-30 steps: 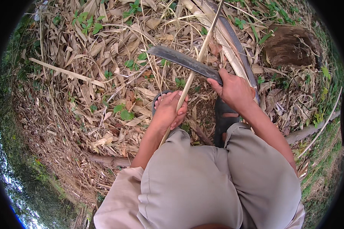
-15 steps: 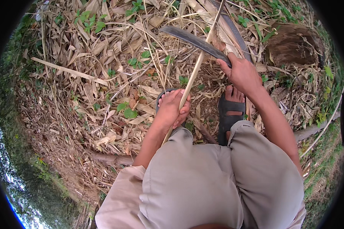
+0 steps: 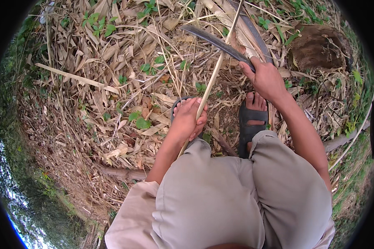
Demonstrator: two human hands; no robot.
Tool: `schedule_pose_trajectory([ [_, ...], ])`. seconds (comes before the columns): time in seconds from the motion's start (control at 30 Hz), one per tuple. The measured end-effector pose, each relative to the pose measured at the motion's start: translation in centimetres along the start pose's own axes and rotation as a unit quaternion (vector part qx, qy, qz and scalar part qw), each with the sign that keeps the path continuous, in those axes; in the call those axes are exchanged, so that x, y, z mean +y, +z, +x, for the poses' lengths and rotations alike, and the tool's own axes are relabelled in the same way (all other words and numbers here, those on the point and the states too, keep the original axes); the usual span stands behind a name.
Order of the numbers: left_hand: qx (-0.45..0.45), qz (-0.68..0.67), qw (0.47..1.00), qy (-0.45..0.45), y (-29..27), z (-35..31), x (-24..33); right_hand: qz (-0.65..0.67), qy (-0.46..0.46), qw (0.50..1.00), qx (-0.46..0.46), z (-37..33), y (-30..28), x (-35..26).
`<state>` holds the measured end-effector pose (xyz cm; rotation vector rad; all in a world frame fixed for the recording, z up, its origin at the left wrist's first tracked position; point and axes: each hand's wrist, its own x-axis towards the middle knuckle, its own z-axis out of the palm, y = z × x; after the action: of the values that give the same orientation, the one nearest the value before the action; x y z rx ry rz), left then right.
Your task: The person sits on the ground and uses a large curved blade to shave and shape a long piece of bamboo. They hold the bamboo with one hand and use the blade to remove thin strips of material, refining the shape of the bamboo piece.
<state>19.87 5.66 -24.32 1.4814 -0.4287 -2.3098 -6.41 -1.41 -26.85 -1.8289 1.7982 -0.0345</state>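
Observation:
My left hand [image 3: 191, 118] is closed around a long, thin pale strip, likely split bamboo or wood [image 3: 214, 76]. The strip slants from beside my left knee up to the top of the view. In my right hand [image 3: 266, 79] is a dark curved blade, a sickle or machete [image 3: 216, 41], its handle hidden in the fist. The blade points to the left and lies across the strip, well above my left hand. Whether its edge bites into the strip I cannot tell.
Dry leaves and shavings [image 3: 112, 54] cover the ground. Another pale strip [image 3: 77, 78] lies at the left. A hollow brown stump [image 3: 320, 47] is at the far right, near long split pieces [image 3: 253, 31]. My sandalled feet [image 3: 252, 120] stand below my hands.
My right hand and the blade have shifted slightly to the right and toward me along the strip. My left hand keeps its grip and has barely moved.

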Motion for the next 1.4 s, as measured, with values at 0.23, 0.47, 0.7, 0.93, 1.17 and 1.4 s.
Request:
schedule_pose_trajectory([
  [0.23,-0.003,-0.001,1.000,-0.005,-0.6,0.6,0.5,-0.029,-0.209,0.977,0.006,-4.3,2.4,-3.2],
  [0.47,-0.019,-0.007,1.000,0.001,-0.8,0.6,0.1,-0.031,-0.035,0.998,0.029,0.0,1.2,-0.2],
  [0.7,-0.017,-0.019,1.000,-0.010,-0.9,0.0,0.0,-0.035,-0.094,0.994,0.045,-1.7,2.7,-0.8],
  [0.93,-0.027,-0.022,0.999,0.001,-1.4,0.4,-0.4,0.019,0.031,0.999,0.034,1.1,0.0,0.7],
  [1.17,-0.004,0.004,1.000,-0.002,-0.6,0.2,0.2,0.025,-0.068,0.997,0.027,-1.2,2.1,-0.8],
  [1.4,-0.028,-0.044,0.999,-0.003,-0.9,0.5,0.2,0.049,-0.039,0.998,0.000,-2.3,1.8,-2.3],
])
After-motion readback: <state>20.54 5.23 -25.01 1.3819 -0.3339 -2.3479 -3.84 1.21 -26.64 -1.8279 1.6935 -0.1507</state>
